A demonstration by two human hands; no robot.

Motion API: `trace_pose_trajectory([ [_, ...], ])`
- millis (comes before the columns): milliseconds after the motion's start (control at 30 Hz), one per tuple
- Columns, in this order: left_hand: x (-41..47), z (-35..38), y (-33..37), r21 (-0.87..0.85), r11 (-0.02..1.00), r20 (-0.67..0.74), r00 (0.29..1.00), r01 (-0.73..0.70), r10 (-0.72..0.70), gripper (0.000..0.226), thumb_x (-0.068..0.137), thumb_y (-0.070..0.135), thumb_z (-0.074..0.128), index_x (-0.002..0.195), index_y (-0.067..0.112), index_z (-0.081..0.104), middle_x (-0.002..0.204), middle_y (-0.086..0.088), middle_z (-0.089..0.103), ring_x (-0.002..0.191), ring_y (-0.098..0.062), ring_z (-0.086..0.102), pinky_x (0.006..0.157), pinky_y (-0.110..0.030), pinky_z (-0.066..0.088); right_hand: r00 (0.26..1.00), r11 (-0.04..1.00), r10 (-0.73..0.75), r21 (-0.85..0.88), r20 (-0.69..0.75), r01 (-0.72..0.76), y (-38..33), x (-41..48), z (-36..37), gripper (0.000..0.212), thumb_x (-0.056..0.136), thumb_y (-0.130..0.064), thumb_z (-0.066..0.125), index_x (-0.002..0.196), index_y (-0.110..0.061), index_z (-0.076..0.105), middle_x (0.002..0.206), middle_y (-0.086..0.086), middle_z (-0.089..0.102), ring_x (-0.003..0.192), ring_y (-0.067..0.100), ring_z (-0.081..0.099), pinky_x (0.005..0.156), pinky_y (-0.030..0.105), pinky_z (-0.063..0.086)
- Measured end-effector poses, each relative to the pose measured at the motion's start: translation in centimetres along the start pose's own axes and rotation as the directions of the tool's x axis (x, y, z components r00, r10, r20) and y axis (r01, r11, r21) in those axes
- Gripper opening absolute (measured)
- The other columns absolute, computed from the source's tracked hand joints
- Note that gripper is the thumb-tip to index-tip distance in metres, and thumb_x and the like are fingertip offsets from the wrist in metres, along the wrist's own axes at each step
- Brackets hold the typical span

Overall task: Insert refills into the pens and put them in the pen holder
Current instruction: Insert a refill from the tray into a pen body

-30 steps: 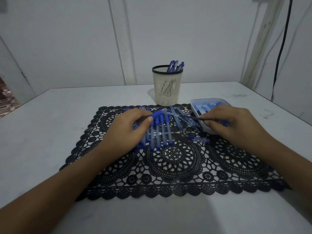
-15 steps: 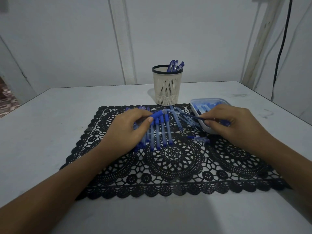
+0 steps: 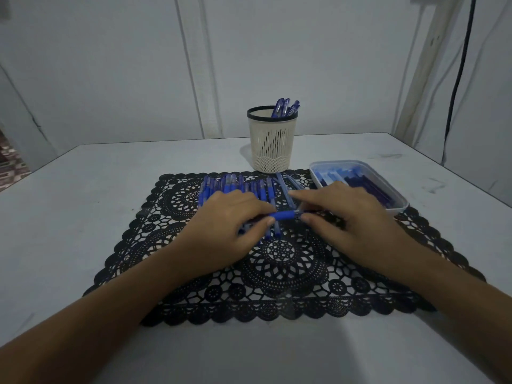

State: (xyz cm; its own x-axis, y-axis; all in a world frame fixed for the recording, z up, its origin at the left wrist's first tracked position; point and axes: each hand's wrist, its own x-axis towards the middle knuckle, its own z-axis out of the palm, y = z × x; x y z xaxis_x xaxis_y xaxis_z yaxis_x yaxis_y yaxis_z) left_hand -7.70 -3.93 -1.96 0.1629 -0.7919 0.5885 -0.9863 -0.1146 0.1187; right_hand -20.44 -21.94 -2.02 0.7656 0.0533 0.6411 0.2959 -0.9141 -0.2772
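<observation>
My left fingers (image 3: 257, 207) curl round a pen (image 3: 285, 215), thumb and forefinger pinching it just behind its bright blue grip. My right fingers (image 3: 313, 196) pinch the same pen at its other end, where a small pale tip shows. They cover what they hold there, so I cannot tell whether it is barrel or refill. The pen lies crosswise and level between both sets of fingers, just above the mat.

Under and just beyond my left fingers lies a row of pens (image 3: 238, 187). They sit side by side, pointing away from me, with bluish see-through barrels and blue grips. My left palm covers their near ends. Just beyond my right fingers a few loose pale barrels (image 3: 282, 187) lie slanted.

Beyond and to the right of my right fingers, a clear tray (image 3: 399, 206) sits at the mat's far right corner. It holds refills (image 3: 368, 187), some dark blue, some pale.

Straight beyond the gap between my fingers, well apart, the pen holder (image 3: 273, 145) stands upright at the mat's far edge. It is cream, slotted and black-rimmed, and the finished pens (image 3: 285, 106) in it lean to its right side.

On the near side of my fingers the black lace mat (image 3: 277, 275) spreads towards me, ending in a scalloped edge. Left of my left fingers the pale desk (image 3: 69, 217) runs wide to its left edge. Its far edge meets the wall behind the holder, and its right edge slants past the tray.
</observation>
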Motion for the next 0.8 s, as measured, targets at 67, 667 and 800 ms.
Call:
trace_pose_trajectory([
  [67,0.0,0.0,0.1,-0.033,0.999,-0.001,1.000,0.018,-0.018,0.031,0.089,0.036,0.041,0.099,0.018,0.065,0.074,0.030,0.038,0.071,0.001,0.037,0.066,-0.020,0.032,0.992,0.974,0.123,0.190,-0.005,-0.120,-0.4,-0.1,-0.2,0.026,0.085,-0.028,0.055,0.111,-0.027,0.058,0.091,-0.021,0.062,0.089,-0.006,0.057,0.080,0.007,0.041],
  [667,-0.3,0.1,-1.4,-0.087,0.990,-0.035,0.993,0.113,-0.116,0.036,0.090,0.038,0.040,0.102,0.015,0.066,0.080,0.012,0.058,0.075,-0.003,0.048,0.066,-0.025,0.043,0.965,0.965,0.244,-0.119,0.096,-0.233,1.8,-0.5,-0.6,0.026,0.087,-0.028,0.049,0.108,-0.025,0.065,0.087,-0.016,0.053,0.082,-0.001,0.050,0.076,0.030,0.044],
  [800,-0.3,0.1,-1.5,-0.081,0.989,-0.034,0.992,0.121,-0.124,0.038,0.090,0.038,0.039,0.102,0.015,0.066,0.079,0.012,0.058,0.076,-0.004,0.048,0.066,-0.019,0.040,0.955,0.964,0.138,-0.258,0.264,-0.068,1.4,-0.9,0.1,0.029,0.083,-0.045,0.056,0.107,-0.032,0.065,0.092,-0.013,0.055,0.088,0.008,0.050,0.072,0.032,0.027],
])
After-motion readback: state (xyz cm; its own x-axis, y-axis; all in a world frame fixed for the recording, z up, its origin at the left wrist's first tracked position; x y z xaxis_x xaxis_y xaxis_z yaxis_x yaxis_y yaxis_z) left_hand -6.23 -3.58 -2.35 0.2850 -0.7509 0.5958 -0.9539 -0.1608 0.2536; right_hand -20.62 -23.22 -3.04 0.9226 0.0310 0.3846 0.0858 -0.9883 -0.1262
